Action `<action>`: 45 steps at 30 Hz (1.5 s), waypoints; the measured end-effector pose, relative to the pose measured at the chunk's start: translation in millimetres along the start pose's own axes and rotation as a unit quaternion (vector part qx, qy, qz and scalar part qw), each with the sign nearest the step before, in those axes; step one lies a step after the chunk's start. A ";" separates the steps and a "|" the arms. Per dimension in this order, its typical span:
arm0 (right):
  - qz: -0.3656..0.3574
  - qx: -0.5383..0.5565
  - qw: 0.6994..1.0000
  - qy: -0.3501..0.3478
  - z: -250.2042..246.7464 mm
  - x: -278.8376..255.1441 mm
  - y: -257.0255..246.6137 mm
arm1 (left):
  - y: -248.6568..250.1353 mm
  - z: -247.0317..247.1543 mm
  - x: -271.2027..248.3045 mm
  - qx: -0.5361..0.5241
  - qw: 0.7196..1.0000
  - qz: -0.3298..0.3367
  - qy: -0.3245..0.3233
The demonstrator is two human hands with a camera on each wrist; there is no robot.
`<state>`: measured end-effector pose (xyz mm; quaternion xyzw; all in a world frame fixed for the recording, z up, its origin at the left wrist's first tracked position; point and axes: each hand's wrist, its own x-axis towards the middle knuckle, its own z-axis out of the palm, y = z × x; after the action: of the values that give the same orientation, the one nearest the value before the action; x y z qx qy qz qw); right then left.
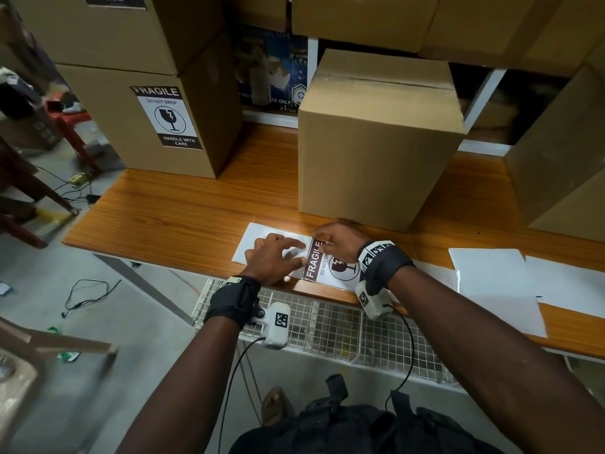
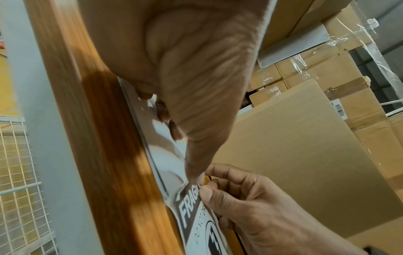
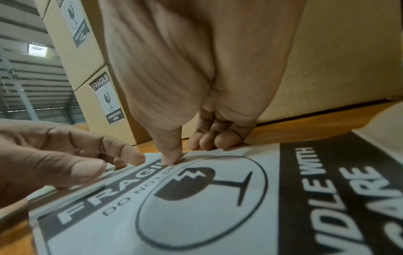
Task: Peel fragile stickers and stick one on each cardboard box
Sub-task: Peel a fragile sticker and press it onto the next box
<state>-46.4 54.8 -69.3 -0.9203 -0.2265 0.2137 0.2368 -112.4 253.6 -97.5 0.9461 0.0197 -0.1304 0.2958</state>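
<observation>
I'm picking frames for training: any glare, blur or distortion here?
Head view: glare on the backing sheet beyond the left hand; edges bent by the wide angle. Left wrist view: table edge smeared. Right wrist view: fragile sticker text stretched, soft near the lens.

Sticker's (image 1: pixel 330 268) right half under the right hand (image 1: pixel 340 239) and wrist; top box label (image 1: pixel 114 0) cut off by the edge
</observation>
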 end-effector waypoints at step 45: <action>-0.080 0.126 0.977 0.156 -3.3 -64.3 21.3 | 8.1 -19.3 -5.7 0.023 0.993 -0.008 -0.112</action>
<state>-89.9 3.7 -59.6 -0.8841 -0.2311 0.0748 0.3992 -112.5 258.1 -76.2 0.9322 -0.0092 -0.2377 0.2729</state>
